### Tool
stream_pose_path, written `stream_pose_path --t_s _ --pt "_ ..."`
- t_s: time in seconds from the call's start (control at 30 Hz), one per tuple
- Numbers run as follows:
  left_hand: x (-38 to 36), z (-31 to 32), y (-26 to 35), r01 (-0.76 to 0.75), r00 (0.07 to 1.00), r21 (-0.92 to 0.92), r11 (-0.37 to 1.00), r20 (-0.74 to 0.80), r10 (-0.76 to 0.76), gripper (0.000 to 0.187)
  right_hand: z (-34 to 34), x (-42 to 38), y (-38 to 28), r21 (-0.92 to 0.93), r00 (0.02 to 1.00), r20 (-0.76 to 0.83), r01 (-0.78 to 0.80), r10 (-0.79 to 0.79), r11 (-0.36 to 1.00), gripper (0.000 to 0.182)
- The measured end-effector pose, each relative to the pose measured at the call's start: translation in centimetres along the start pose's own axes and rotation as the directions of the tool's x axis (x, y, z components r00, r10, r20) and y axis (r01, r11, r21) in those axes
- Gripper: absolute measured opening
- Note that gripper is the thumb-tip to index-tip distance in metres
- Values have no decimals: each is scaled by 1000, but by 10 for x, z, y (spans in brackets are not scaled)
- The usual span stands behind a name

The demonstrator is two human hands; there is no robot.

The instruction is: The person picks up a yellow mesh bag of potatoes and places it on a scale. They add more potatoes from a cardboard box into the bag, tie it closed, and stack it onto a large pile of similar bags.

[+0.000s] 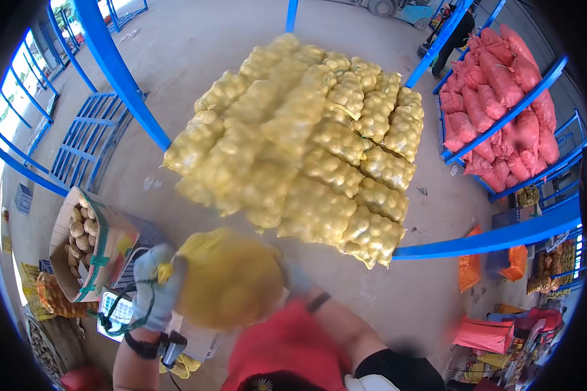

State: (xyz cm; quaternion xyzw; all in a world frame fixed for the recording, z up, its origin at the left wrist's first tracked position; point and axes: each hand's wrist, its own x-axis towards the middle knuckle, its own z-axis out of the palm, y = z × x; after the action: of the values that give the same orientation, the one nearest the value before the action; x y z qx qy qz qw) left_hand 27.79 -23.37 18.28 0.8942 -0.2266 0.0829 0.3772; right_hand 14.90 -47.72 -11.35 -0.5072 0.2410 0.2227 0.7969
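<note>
A full yellow mesh bag of potatoes (231, 280), blurred by motion, is held up in front of my body. My left hand (155, 283), in a pale glove, is closed on the bag's gathered yellow end, and a dark green cord hangs by it. At the bag's other side my right hand (298, 279), also gloved, grips it; its fingers are smeared and partly hidden. Just beyond lies a large stack of similar yellow mesh bags (332, 169), laid in rows between blue posts.
An open cardboard box of potatoes (111, 244) stands at left, near a scale (115, 313). A blue metal frame (91, 140) lies behind it. Red sacks (502, 104) fill a blue rack at right. A person (460, 39) and a forklift (398, 10) are at the back.
</note>
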Motion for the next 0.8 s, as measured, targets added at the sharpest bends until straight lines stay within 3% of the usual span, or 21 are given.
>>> stream_pose_path --t_s 0.07,0.1,0.13,0.17,0.2,0.23,0.3,0.33,0.37,0.4,0.47,0.53,0.57,0.6,0.63,0.67,0.7,0.77,0.8 --pt "74 49 1 54 985 -72 996 165 -42 17 -26 4 24 185 997 -61 -34 46 982 42" --pt "118 72 16 166 927 -139 976 358 -107 16 -36 7 31 332 993 -103 -15 52 943 42" --pt "150 105 9 -165 956 -54 985 236 173 18 -42 13 36 482 989 -143 35 39 875 42" --pt "182 140 -1 -470 877 64 880 140 459 22 -49 22 40 611 982 -189 103 18 785 42" --pt "225 168 -2 -227 906 -117 967 339 254 26 -54 37 42 708 971 -239 190 -23 680 42" --pt "262 195 -6 70 831 -235 969 551 74 31 -61 54 40 751 958 -285 246 -35 612 42" --pt "303 247 -35 70 937 -245 967 348 20 30 -72 102 12 789 934 -357 309 -13 532 42" --pt "312 274 -55 74 970 -243 967 242 -13 30 -69 124 -28 798 915 -398 305 73 520 45" --pt "303 298 -83 177 969 -252 951 214 -124 36 -66 146 -69 806 886 -435 305 159 508 48" --pt "279 319 -116 281 953 -261 923 191 -236 42 -77 183 -73 788 909 -404 291 99 543 49" --pt "199 358 -186 492 865 -16 870 126 -486 47 -88 227 -81 779 940 -335 238 65 580 50" --pt "111 391 -227 773 634 26 634 -57 -771 58 -85 223 -100 793 951 -280 151 132 591 49" --pt "84 402 -222 940 281 -241 241 148 -948 64 -91 224 -96 782 957 -242 95 159 616 49" --pt "65 416 -216 888 -57 -395 -235 415 -908 69 -95 225 -92 768 964 -193 32 183 640 49" --pt "38 439 -223 787 121 -526 -322 643 -756 73 -97 221 -83 758 964 -142 -39 223 651 49" --pt "34 456 -225 673 247 -620 -403 702 -668 76 -101 206 -120 623 912 -131 -230 389 748 57" --pt "30 473 -226 550 367 -660 -511 741 -562 78 -114 209 -119 395 936 -207 -186 284 900 57" --pt "59 484 -218 303 386 -715 -630 697 -605 81 -141 214 -103 -126 968 -250 -71 37 990 59" --pt "61 482 -218 292 384 -704 -647 706 -595 79 -152 219 -97 -382 972 -213 7 -96 924 60"
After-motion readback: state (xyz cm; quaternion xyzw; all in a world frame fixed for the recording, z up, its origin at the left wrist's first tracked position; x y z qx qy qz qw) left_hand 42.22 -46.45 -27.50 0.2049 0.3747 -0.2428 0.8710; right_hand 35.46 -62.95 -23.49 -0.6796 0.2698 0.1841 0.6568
